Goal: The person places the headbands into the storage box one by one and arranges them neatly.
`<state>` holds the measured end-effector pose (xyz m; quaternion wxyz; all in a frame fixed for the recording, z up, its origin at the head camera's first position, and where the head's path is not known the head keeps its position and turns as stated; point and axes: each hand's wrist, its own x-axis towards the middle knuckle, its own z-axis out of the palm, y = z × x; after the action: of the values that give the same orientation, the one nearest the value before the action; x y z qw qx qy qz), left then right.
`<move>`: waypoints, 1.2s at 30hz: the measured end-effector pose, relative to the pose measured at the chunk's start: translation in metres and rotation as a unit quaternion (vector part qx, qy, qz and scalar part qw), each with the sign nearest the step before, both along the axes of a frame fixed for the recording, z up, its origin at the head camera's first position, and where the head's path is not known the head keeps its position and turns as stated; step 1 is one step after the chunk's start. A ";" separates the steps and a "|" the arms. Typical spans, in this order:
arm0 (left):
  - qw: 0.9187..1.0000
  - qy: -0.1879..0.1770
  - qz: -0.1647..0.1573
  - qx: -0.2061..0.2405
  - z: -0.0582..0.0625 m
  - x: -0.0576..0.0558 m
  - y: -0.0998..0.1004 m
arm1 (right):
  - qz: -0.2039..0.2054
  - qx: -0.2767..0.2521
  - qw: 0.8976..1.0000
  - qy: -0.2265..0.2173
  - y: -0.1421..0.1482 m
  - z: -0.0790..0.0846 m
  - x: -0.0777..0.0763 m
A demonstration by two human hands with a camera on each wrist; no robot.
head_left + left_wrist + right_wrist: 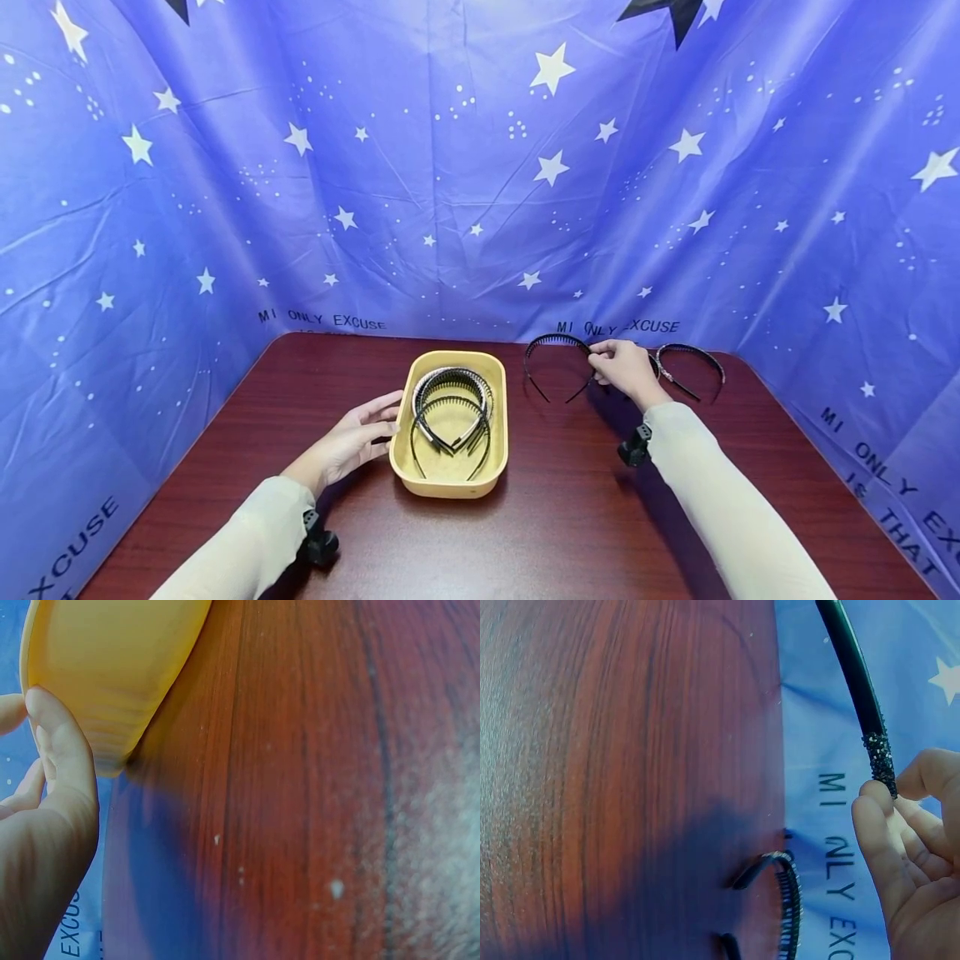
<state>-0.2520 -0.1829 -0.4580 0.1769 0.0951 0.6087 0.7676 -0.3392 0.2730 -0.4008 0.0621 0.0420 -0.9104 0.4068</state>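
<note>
Two hands | left hand (352, 439) fingers straight, touching tray (402, 454) | right hand (624, 369) pinching headband (557, 342)

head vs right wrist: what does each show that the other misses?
Head only: the left hand resting open against the yellow tray, headbands stacked inside it, and a third headband on the table past the right hand.

Right wrist only: the glittery end of the headband that the fingers pinch.

Both: the right hand pinching a black headband, a toothed headband lying beside it, the wood table and the star backdrop.
</note>
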 end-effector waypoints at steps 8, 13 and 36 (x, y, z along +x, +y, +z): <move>1.000 0.001 -0.002 -0.003 0.002 0.000 0.001 | 0.017 0.008 0.999 0.028 -0.008 0.010 0.006; 1.000 0.001 -0.001 -0.005 0.002 0.001 0.000 | 0.028 -0.002 0.998 0.047 -0.015 0.015 0.009; 1.000 0.000 0.003 0.003 0.002 0.001 0.000 | 0.084 -0.039 0.994 0.059 -0.064 0.027 0.028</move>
<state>-0.2507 -0.1833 -0.4565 0.1744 0.0934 0.6067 0.7699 -0.3107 0.2088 -0.3739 0.0833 0.1396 -0.8821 0.4422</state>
